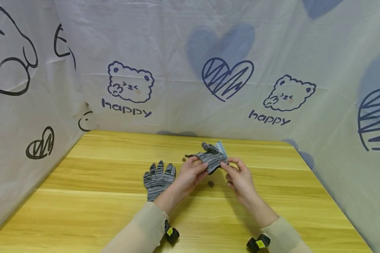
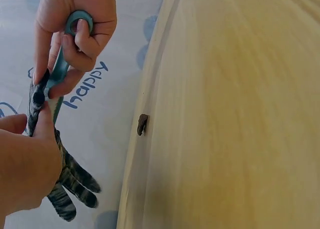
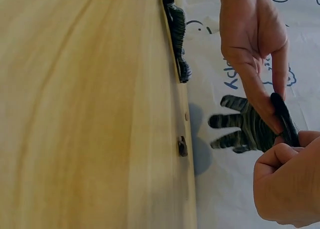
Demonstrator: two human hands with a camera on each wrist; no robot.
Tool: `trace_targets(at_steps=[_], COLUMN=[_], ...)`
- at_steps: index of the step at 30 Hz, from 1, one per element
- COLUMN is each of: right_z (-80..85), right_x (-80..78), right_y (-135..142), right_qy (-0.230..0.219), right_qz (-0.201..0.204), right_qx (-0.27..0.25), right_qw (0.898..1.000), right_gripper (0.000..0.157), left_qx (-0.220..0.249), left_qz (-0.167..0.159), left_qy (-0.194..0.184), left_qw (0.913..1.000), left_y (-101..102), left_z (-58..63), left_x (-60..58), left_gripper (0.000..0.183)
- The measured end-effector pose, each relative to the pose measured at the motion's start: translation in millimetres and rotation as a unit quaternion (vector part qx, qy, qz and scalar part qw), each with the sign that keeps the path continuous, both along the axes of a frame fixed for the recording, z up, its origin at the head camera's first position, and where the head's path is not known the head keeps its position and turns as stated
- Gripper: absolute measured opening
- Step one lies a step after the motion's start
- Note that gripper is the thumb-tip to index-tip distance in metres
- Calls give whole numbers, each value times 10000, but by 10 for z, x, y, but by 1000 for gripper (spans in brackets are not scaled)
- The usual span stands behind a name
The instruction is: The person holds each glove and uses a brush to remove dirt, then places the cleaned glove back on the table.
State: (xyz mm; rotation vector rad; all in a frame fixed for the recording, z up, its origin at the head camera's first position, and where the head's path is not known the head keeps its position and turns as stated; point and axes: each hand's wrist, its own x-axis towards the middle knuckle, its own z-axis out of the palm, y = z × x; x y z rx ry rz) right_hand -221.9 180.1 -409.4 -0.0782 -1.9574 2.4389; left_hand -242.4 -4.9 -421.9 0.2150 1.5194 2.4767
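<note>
A grey-and-black knit glove (image 1: pixel 211 159) is held up above the table between both hands. My left hand (image 1: pixel 190 173) pinches its cuff between thumb and fingers. My right hand (image 1: pixel 240 177) pinches the cuff's other side with thumb and index finger. Its remaining fingers curl round the teal handle (image 2: pixel 60 69) of a brush, which ends in a ring. The brush head (image 1: pixel 221 149), blue with pale bristles, shows behind the glove. A matching glove (image 1: pixel 159 179) lies flat on the table, beside my left forearm; the forearm covers part of it.
The wood-grain table (image 1: pixel 98 218) carries a dark brown crumb (image 1: pixel 210 183) below the hands and another dark crumb (image 1: pixel 184 160) left of the held glove. A printed white cloth (image 1: pixel 174 70) hangs behind the table and along its sides.
</note>
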Motion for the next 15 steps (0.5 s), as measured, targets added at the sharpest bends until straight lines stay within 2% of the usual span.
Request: trace_targets(at_steps=[4,7,15], right_z=[-22,-30,-29], right_x=[1,3,-1], right_y=[-5,-8,-16], right_qy=[-62,-69,-77], right_qz=[103,123,74], right_qx=[203,327,369], right_qw=[9997,9994,9993], right_gripper=[16,16,16], left_qx=[-303,-386,-428], left_qz=[168,168,237], left_qy=[47,16,-83], left_qw=[9994,9991,9988], left_y=[-12,-14,-28], left_z=[-1,2,9], left_x=[-6,-11,-17], left_gripper=[70,74,71])
